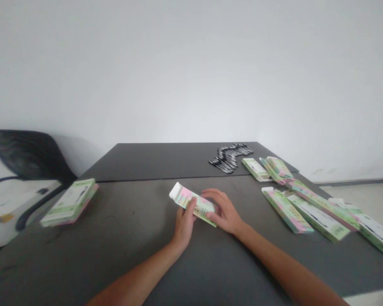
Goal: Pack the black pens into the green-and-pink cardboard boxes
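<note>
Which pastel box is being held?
The pink-and-green carton gripped between the left hand and right hand; every other carton lies untouched on the table.

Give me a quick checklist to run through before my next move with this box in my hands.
Both hands on the box: ok, the left hand and right hand both grip the green-and-pink box.
White end flap closed: cannot tell, it shows at the far end but its state is unclear.
Box contents: cannot tell, nothing inside shows.
Space around the hands: ok, they are apart from the row of boxes on the right.
Black pens apart from the hands: ok, they lie heaped at the far end of the dark table.
Left stack of boxes back from the table edge: not ok, it sits right at the edge.
</note>
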The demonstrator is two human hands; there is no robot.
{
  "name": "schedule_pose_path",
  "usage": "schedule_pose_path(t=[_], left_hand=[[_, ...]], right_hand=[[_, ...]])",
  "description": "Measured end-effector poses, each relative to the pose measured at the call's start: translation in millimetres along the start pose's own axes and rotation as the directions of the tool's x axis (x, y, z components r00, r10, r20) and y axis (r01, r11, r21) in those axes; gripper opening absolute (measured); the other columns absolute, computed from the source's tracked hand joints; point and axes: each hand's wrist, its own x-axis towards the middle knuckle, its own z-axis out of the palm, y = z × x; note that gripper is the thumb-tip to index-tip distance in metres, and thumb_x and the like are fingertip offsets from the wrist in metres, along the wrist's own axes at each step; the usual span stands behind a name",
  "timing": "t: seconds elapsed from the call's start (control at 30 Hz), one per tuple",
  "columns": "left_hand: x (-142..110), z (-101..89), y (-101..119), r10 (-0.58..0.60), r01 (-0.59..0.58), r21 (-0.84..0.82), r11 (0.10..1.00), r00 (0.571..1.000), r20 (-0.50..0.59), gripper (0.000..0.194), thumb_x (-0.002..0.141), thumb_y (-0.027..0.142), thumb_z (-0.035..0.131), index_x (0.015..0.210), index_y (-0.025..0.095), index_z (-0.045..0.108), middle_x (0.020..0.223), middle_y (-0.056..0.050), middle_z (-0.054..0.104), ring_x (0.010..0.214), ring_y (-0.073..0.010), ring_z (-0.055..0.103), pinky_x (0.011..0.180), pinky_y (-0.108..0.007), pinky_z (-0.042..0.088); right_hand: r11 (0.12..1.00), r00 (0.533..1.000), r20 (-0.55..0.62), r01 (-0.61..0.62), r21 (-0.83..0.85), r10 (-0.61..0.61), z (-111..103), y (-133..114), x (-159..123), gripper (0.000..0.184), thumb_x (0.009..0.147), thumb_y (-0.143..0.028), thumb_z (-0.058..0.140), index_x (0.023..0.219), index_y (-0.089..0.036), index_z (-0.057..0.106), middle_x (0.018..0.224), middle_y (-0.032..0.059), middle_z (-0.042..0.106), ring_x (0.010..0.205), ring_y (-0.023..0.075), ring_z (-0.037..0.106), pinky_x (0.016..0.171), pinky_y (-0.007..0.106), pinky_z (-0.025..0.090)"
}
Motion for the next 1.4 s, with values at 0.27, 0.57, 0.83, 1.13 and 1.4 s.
schedule_pose_path(t=[0.27,0.57,0.83,1.13,1.4], left_hand=[[0.1,1.4,3.5,-0.080,0.078,-0.058,0.995,0.997,-0.024,0.058,0.071,0.064,0.089,0.098,0.014,0.076,0.091,-0.014,0.082,0.091,-0.0333,0.082,0.071,-0.037,0.066],[-9.1,4.6,14.4,-0.100,0.103,-0.048,0.993,0.993,0.064,0.061,0.076,0.048,0.083,0.124,0.012,0.075,0.098,-0.014,0.085,0.096,-0.0345,0.081,0.080,-0.039,0.063],[-12.8,3.5,15.3,-0.069,0.066,0.030,0.997,0.988,0.138,0.049,0.080,0.043,0.072,0.117,0.012,0.070,0.095,-0.015,0.085,0.079,-0.0290,0.078,0.072,-0.035,0.057],[-24.3,2.1,23.7,0.163,-0.200,0.163,0.966,0.962,0.218,0.026,0.088,0.032,0.061,0.102,0.015,0.074,0.097,-0.008,0.076,0.083,-0.0224,0.066,0.077,-0.033,0.053],[-28.0,-3.8,28.7,0.236,-0.314,0.189,0.930,0.908,0.347,0.030,0.094,0.044,0.069,0.098,0.015,0.070,0.087,-0.006,0.069,0.076,-0.0200,0.066,0.072,-0.032,0.055]], right_hand=[[0.833,0.897,-0.279,-0.428,-0.350,0.344,-13.1,124.2,52.9,0.048,0.102,-0.056,0.054,0.129,-0.024,0.077,0.132,0.0176,0.066,0.123,0.0370,0.053,0.105,0.052,0.037],[0.752,0.897,-0.212,-0.441,-0.490,0.389,1.5,148.8,65.4,0.045,0.103,-0.057,0.054,0.120,-0.027,0.084,0.129,0.0147,0.068,0.123,0.0359,0.048,0.103,0.049,0.033],[0.784,0.883,-0.157,-0.466,-0.411,0.443,-0.7,142.7,74.5,0.038,0.102,-0.050,0.058,0.103,-0.025,0.086,0.118,0.0152,0.075,0.118,0.0361,0.051,0.102,0.051,0.033],[0.850,0.822,-0.230,-0.523,0.055,0.521,0.6,105.1,74.4,0.052,0.105,-0.058,0.045,0.111,-0.017,0.077,0.107,0.0172,0.078,0.105,0.0323,0.063,0.099,0.049,0.044],[0.754,0.850,-0.148,-0.352,0.554,0.505,-5.9,11.5,57.5,0.055,0.105,-0.062,0.049,0.143,-0.025,0.066,0.110,0.0058,0.076,0.104,0.0199,0.069,0.098,0.037,0.053]])
